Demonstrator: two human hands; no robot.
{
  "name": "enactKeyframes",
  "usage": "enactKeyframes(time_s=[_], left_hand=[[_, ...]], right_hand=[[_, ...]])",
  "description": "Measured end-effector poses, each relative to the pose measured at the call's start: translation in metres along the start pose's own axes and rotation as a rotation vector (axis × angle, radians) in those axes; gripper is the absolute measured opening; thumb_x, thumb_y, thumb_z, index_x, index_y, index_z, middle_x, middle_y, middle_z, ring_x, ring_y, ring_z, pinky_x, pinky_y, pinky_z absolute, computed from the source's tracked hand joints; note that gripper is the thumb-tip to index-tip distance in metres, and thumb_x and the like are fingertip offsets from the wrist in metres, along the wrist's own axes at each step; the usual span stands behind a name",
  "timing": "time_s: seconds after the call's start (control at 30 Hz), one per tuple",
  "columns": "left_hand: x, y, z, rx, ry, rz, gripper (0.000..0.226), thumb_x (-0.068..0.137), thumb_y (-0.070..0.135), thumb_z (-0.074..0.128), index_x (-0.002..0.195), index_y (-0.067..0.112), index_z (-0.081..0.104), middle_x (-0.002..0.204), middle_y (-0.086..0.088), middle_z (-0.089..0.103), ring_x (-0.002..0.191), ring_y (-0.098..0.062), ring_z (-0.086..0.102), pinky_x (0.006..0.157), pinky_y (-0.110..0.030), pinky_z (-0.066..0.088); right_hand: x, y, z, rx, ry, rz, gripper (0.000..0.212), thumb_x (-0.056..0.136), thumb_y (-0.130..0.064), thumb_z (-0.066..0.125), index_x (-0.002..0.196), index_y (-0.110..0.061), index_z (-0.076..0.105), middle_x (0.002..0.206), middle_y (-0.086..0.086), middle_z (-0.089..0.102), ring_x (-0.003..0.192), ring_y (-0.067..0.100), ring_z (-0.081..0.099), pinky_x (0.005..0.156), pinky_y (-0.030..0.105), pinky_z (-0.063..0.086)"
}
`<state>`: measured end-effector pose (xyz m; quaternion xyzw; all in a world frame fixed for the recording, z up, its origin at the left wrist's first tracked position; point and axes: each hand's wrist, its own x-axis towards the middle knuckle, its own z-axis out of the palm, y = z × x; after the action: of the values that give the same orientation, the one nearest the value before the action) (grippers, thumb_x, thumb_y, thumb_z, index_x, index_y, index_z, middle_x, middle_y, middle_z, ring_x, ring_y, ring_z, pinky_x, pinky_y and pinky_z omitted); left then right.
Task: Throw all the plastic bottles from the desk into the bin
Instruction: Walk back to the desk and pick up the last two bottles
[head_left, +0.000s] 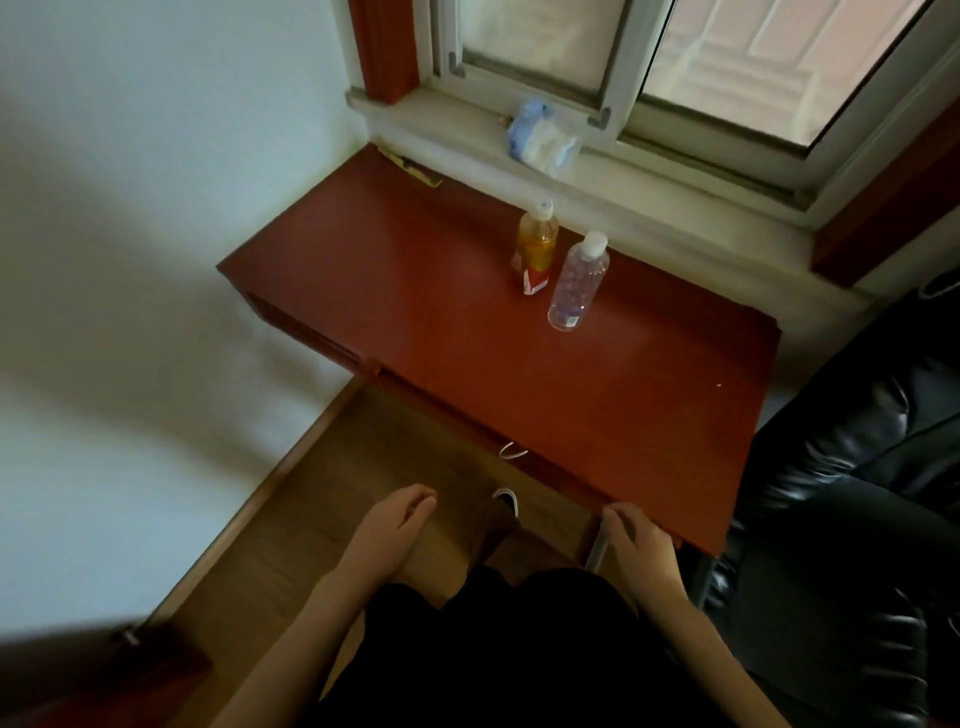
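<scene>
Two plastic bottles stand upright side by side near the far edge of the red-brown desk (597, 405). One is an amber bottle (536, 247) with a white cap and a red label. The other is a clear bottle (577, 283) with a white cap, just to its right. My left hand (397, 525) hangs low in front of the desk, fingers loosely apart, holding nothing. My right hand (641, 543) is at the desk's near edge, beside a grey desk leg (597, 551), fingers curled; whether it grips anything I cannot tell. No bin is in view.
A blue-and-white plastic packet (540, 137) lies on the window sill behind the desk. A black leather chair (852, 467) stands close on the right. A white wall is on the left, wooden floor (322, 519) below, and a dark red-brown piece of furniture (104, 675) is at bottom left.
</scene>
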<state>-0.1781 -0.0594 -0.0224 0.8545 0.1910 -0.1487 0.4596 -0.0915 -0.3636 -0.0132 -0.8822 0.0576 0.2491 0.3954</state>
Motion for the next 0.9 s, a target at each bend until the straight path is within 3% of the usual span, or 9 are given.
enactKeyframes(time_s=[0.1,0.23,0.37,0.43,0.5,0.63,0.77,0.9], left_hand=[[0.039,0.016,-0.010,0.048,-0.004,0.022,0.023,0.098,0.031,0.046,0.113,0.024,0.062,0.103,0.012,0.065,0.093,0.005,0.057,0.074,-0.010,0.042],[0.098,0.048,-0.036,0.068,0.042,0.049,0.023,0.098,0.034,0.045,0.112,0.026,0.062,0.106,0.012,0.064,0.094,0.006,0.055,0.076,-0.011,0.040],[0.156,0.084,-0.065,0.018,0.113,0.084,0.026,0.097,0.033,0.048,0.118,0.023,0.060,0.111,0.010,0.063,0.100,0.000,0.056,0.083,-0.017,0.043],[0.182,0.101,-0.076,-0.015,0.108,0.085,0.033,0.096,0.034,0.050,0.126,0.021,0.054,0.112,0.007,0.062,0.100,-0.005,0.058,0.086,-0.023,0.046],[0.208,0.117,-0.085,-0.060,0.095,0.064,0.044,0.094,0.036,0.054,0.135,0.022,0.045,0.116,0.007,0.058,0.100,-0.006,0.057,0.083,-0.021,0.044],[0.267,0.136,-0.096,-0.112,0.050,0.078,0.069,0.087,0.039,0.064,0.146,0.023,0.032,0.135,0.006,0.048,0.117,-0.013,0.051,0.096,-0.029,0.043],[0.328,0.145,-0.095,-0.087,-0.060,0.074,0.088,0.078,0.040,0.075,0.149,0.023,0.025,0.148,0.001,0.040,0.129,-0.015,0.044,0.105,-0.035,0.040],[0.376,0.156,-0.089,-0.039,-0.173,0.113,0.104,0.070,0.035,0.082,0.151,0.023,0.018,0.155,-0.002,0.032,0.139,-0.018,0.035,0.112,-0.039,0.033]], right_hand=[[0.048,-0.028,-0.008,-0.009,-0.017,-0.035,0.021,0.099,-0.033,0.047,0.107,-0.021,0.063,0.078,0.002,0.068,0.051,0.011,0.052,0.049,0.026,0.042],[0.109,-0.078,-0.022,0.031,0.043,-0.108,0.023,0.098,-0.033,0.050,0.111,-0.019,0.064,0.079,0.002,0.069,0.052,0.011,0.052,0.050,0.029,0.044],[0.164,-0.122,-0.037,0.047,0.144,-0.196,0.032,0.095,-0.031,0.056,0.123,-0.016,0.060,0.100,-0.005,0.066,0.088,0.007,0.063,0.077,0.030,0.056],[0.186,-0.138,-0.041,0.071,0.182,-0.205,0.042,0.092,-0.033,0.062,0.130,-0.019,0.053,0.114,-0.004,0.062,0.098,0.010,0.061,0.086,0.033,0.055],[0.205,-0.149,-0.044,0.088,0.203,-0.183,0.061,0.086,-0.039,0.067,0.139,-0.021,0.044,0.127,-0.003,0.055,0.107,0.012,0.057,0.086,0.028,0.052],[0.235,-0.161,-0.037,0.120,0.215,-0.129,0.092,0.073,-0.051,0.077,0.147,-0.025,0.031,0.145,-0.004,0.042,0.123,0.012,0.050,0.096,0.033,0.050],[0.259,-0.164,-0.021,0.175,0.222,-0.020,0.089,0.066,-0.046,0.083,0.140,-0.031,0.036,0.141,-0.008,0.046,0.123,0.012,0.052,0.098,0.040,0.050],[0.271,-0.168,-0.008,0.251,0.258,0.031,0.073,0.064,-0.045,0.081,0.127,-0.039,0.045,0.123,-0.011,0.060,0.109,0.011,0.062,0.092,0.041,0.054]])
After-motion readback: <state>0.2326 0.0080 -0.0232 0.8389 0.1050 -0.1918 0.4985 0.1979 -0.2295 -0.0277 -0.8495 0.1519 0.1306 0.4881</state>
